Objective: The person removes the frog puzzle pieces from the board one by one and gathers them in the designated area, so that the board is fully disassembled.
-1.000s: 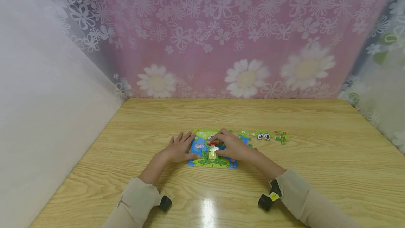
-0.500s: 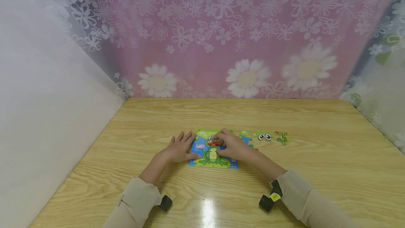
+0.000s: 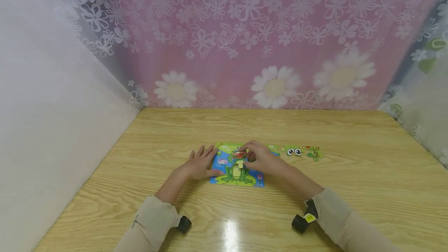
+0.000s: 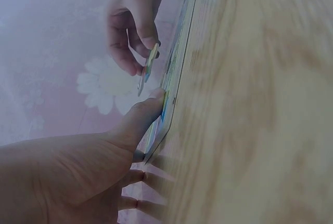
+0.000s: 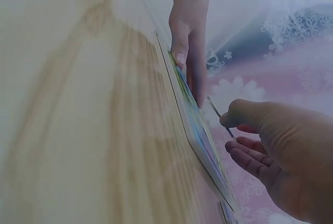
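Observation:
A flat frog jigsaw puzzle (image 3: 224, 181) in green and blue lies on the wooden table. My left hand (image 3: 197, 166) rests at its left edge, fingers spread and straight, with the thumb lying over the board's border. My right hand (image 3: 267, 161) pinches a puzzle piece (image 3: 240, 163) with a red mouth and a yellow tab between thumb and fingers. In the left wrist view this puzzle piece (image 4: 149, 68) stands off the board, tilted. The right wrist view catches the piece edge-on, beside the board. My right hand covers the puzzle's upper right part.
To the right of the board lie loose puzzle pieces: one with two cartoon eyes (image 3: 294, 151) and a green and brown one (image 3: 314, 153). Another green piece is partly hidden behind my right hand. A flowered curtain (image 3: 217, 69) hangs along the table's back edge.
My right hand has moved slightly up and right, lifting the mouth piece off the frog's picture. My left hand stays at the board's left edge.

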Available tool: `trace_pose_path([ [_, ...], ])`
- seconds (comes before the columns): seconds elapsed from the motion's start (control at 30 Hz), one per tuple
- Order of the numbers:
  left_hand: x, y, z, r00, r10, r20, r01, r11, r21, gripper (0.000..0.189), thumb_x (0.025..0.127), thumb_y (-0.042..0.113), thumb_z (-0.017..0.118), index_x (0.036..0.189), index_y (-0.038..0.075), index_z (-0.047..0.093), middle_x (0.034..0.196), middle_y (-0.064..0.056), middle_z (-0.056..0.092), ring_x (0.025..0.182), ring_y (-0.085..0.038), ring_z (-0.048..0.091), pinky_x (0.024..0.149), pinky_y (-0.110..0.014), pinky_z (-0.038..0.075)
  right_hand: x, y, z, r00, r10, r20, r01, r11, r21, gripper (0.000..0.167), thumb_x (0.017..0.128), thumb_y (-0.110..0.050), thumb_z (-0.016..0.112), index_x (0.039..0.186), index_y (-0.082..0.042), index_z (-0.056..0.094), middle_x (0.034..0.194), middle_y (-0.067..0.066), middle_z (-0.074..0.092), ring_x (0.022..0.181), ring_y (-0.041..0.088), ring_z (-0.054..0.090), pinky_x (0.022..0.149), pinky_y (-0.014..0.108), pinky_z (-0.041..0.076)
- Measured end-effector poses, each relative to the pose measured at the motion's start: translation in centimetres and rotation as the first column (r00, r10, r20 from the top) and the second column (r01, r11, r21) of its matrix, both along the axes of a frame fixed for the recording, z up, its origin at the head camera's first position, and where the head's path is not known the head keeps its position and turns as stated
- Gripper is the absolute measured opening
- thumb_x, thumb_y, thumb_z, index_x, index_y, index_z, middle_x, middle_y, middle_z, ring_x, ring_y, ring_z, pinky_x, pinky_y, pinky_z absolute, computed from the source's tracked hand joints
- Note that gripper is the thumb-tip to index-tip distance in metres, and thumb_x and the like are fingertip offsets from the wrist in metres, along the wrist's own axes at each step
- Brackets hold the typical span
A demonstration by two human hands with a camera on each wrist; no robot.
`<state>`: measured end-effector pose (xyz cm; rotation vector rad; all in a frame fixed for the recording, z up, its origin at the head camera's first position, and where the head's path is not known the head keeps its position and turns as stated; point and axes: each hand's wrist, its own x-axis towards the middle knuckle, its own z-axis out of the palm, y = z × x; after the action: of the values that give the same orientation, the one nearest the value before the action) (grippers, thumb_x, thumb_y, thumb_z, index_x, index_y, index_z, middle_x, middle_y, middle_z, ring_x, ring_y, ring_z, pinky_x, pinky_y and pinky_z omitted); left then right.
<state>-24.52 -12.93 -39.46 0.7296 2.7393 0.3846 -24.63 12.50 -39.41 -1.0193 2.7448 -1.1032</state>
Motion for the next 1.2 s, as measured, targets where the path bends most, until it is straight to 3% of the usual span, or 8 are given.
trace_pose_path([
  [0.3, -0.2, 0.1, -0.1, 1.000, -0.005, -0.006, 0.005, 1.000, -0.005, 0.087, 0.087, 0.054, 0.053, 0.148, 0.008, 0.012, 0.152, -0.011, 0.006, 0.136, -0.036, -0.002, 0.103, -0.057, 0.000, 0.4, 2.5, 0.6, 0.997, -0.055, -0.060, 0.056, 0.998, 0.014, 0.034, 0.080, -0.010, 0.071, 0.112, -0.009, 0.060, 0.108, 0.000, 0.055, 0.092, 0.018, 0.055, 0.073, 0.031, 0.049],
  [0.57, 0.0, 0.1, -0.1, 1.000, -0.001, -0.006, 0.001, 1.000, 0.011, 0.087, 0.087, 0.053, 0.054, 0.148, 0.008, 0.013, 0.152, -0.011, 0.006, 0.136, -0.036, -0.002, 0.103, -0.058, 0.001, 0.6, 4.9, 0.8, 0.990, -0.035, -0.139, 0.036, 0.999, 0.011, 0.033, 0.078, -0.006, 0.071, 0.110, -0.005, 0.060, 0.107, 0.004, 0.056, 0.091, 0.022, 0.056, 0.074, 0.039, 0.049],
  [0.77, 0.2, 0.1, 0.1, 1.000, -0.001, -0.004, 0.001, 1.000, 0.024, 0.086, 0.087, 0.053, 0.054, 0.148, 0.007, 0.014, 0.152, -0.012, 0.007, 0.136, -0.037, -0.002, 0.103, -0.058, 0.000, 1.0, 6.4, 1.0, 0.993, -0.048, -0.109, 0.049, 0.999, 0.004, 0.034, 0.079, -0.005, 0.072, 0.111, -0.006, 0.060, 0.108, 0.004, 0.056, 0.091, 0.025, 0.055, 0.073, 0.041, 0.049],
  [0.97, 0.2, 0.0, 0.0, 1.000, -0.002, -0.005, 0.002, 1.000, 0.021, 0.087, 0.087, 0.053, 0.054, 0.148, 0.007, 0.014, 0.152, -0.012, 0.007, 0.136, -0.037, -0.001, 0.103, -0.058, 0.001, 1.3, 7.8, 0.9, 0.987, -0.045, -0.157, 0.043, 0.999, -0.014, 0.035, 0.076, -0.002, 0.073, 0.108, -0.002, 0.060, 0.105, 0.006, 0.058, 0.089, 0.028, 0.058, 0.075, 0.042, 0.049],
  [1.2, 0.2, 0.0, 0.0, 1.000, -0.001, -0.005, 0.001, 1.000, 0.019, 0.087, 0.087, 0.054, 0.054, 0.148, 0.007, 0.013, 0.152, -0.011, 0.007, 0.136, -0.036, -0.002, 0.103, -0.058, 0.001, 1.6, 9.7, 0.5, 0.988, -0.066, -0.143, 0.067, 0.998, 0.003, 0.033, 0.078, -0.002, 0.072, 0.108, -0.005, 0.059, 0.106, 0.004, 0.057, 0.091, 0.024, 0.056, 0.077, 0.039, 0.049],
])
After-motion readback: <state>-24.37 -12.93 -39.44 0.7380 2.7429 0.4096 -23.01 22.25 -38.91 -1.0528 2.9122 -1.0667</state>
